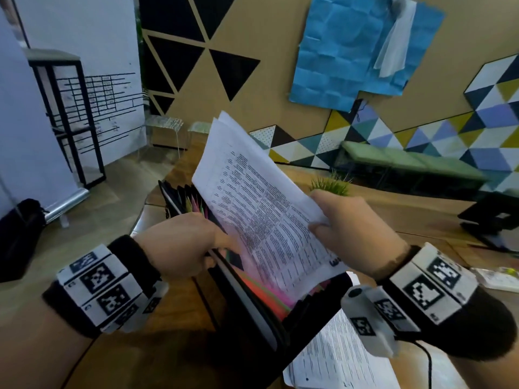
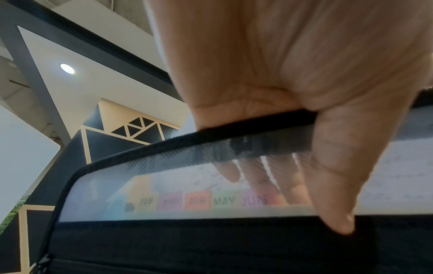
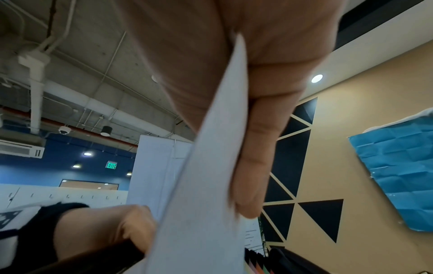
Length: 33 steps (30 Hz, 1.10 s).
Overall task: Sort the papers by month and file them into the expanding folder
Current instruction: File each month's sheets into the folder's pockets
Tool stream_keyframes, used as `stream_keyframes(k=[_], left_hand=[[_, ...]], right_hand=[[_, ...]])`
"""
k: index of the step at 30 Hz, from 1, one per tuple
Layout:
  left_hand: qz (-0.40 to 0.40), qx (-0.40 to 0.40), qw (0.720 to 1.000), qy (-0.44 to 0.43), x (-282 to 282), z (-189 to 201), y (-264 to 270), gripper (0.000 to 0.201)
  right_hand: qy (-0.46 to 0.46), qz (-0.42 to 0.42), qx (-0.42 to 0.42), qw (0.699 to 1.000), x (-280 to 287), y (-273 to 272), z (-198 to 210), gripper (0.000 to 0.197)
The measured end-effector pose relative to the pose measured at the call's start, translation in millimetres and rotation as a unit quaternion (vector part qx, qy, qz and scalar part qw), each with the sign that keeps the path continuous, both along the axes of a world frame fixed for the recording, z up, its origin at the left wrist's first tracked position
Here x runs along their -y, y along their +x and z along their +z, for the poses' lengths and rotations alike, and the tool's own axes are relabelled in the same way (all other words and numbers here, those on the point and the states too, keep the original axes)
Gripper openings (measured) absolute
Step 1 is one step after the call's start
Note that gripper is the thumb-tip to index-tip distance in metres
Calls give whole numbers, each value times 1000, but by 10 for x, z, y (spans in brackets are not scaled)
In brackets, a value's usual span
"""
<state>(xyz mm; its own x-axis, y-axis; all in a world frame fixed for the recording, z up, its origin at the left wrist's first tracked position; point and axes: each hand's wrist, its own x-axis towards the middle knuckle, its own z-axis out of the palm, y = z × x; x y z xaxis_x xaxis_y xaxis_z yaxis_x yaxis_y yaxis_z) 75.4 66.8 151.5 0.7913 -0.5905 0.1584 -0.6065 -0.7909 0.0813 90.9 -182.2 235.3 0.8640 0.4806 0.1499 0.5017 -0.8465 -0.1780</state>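
Observation:
A black expanding folder (image 1: pixel 252 310) stands open on the wooden table, its coloured dividers (image 1: pixel 266 290) showing. My left hand (image 1: pixel 191 242) grips the folder's near wall at its top edge (image 2: pixel 246 126), thumb outside, fingers (image 2: pixel 257 172) inside above month tabs (image 2: pixel 222 201) reading APR, MAY, JUN. My right hand (image 1: pixel 345 226) pinches a bundle of printed white papers (image 1: pixel 252 197) by their right edge, held tilted above the open pockets, lower edge down among the dividers. From the right wrist the papers (image 3: pixel 211 185) hang edge-on under my thumb (image 3: pixel 255 157).
More printed sheets (image 1: pixel 337 357) lie on the table (image 1: pixel 157 346) at the folder's right. A small green plant (image 1: pixel 334 183), a black stand (image 1: pixel 494 217) and a packet (image 1: pixel 500 279) sit to the right. Beyond the table are benches and a patterned wall.

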Motion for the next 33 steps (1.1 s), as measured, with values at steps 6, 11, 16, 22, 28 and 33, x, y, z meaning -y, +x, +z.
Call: stream_keyframes(k=[6,11,16,22,28,33], left_hand=[[44,-45,996,59,-59,-1,39,25],[84,-68,987,117,-96,79,122,41],[63,-50,994,80,-79,63,111,36],[75,-53,994,64,-117,72,22,31],[71,-60,990,106,-89,85,-76,27],[68,-92,982,151,-27,191,-109,32]], right_hand=[[-48,-18,-10,999,34,81,173,36],[-76,-9,-56,995,-125,122,69,15],[-127,39,-119,984,-353,181,-484,22],[-111,71,-193,972,-212,113,-701,35],[-194,92,-197,957,-215,78,-815,30],[-173,172,-232,942,-299,124,-845,24]])
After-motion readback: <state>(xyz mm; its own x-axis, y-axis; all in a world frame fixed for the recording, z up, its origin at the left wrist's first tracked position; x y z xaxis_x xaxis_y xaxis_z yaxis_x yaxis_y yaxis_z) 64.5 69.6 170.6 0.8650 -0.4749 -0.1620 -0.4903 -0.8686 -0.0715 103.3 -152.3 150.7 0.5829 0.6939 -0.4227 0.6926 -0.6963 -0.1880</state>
